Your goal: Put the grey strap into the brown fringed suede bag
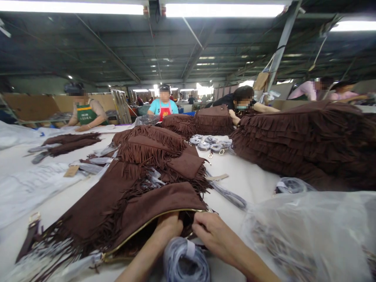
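A brown fringed bag (164, 199) lies on the table in front of me, its gold zipper open toward me. My left hand (172, 225) reaches inside through that opening, and its fingers are hidden there. At the right end of the opening, my right hand (210, 227) has curled fingers gripping the bag's zippered edge. Between my forearms sits a coiled strap (186, 260) in clear plastic with a white band around it. A brown strap end with a gold buckle (34, 219) sticks out at the left.
More fringed bags (152, 145) are piled behind this one, and a tall stack of them (308, 145) stands right. Wrapped strap coils (210, 145) lie mid-table. A large plastic bag (311, 235) fills the near right. Co-workers, including a person in a red apron (165, 107), are across the table.
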Tool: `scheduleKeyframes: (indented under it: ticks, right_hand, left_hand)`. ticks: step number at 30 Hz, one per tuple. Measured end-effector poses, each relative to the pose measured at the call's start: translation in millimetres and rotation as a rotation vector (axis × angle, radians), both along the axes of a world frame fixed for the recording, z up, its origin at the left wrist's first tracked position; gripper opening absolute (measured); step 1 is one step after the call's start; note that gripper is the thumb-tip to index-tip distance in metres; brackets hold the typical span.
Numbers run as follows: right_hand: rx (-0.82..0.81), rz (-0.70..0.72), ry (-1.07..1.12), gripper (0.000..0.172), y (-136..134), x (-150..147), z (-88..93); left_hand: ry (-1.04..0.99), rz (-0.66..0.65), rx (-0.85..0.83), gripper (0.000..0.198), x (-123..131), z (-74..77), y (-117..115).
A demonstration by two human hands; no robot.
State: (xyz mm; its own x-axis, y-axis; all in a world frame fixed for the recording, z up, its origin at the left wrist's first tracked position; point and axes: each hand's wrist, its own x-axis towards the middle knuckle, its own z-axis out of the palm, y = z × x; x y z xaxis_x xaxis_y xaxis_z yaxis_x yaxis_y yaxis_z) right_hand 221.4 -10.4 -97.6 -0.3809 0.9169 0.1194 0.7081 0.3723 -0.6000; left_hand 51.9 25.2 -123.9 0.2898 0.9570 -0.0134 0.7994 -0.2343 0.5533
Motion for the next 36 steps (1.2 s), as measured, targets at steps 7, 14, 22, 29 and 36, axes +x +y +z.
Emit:
scheduleKeyframes:
  ticks: [7,14,22,29,36]
  right_hand:
    - [0.083,-0.218,-0.358,0.022,-2.0,-22.9,3.7]
    - [0.082,-0.265,-0.415,0.024,0.8,-28.5,6.2]
    - [0.107,-0.305,-0.452,0.022,8.9,-29.6,-0.7]
    - [0.116,-0.280,-0.468,0.024,10.6,-29.5,-2.1]
    - [0.111,-0.283,-0.468,0.025,12.8,-32.6,-5.7]
  left_hand:
    - [-0.053,0.074,0.007,0.047,8.1,11.4,-2.3]
    - [-0.069,0.099,0.046,0.046,13.7,2.5,0.2]
    - [-0.120,0.094,0.054,0.044,12.7,-0.9,3.1]
    - [-0.177,0.075,0.051,0.044,10.8,1.3,4.7]
    - [-0.239,0.068,0.039,0.047,5.9,1.9,9.5]
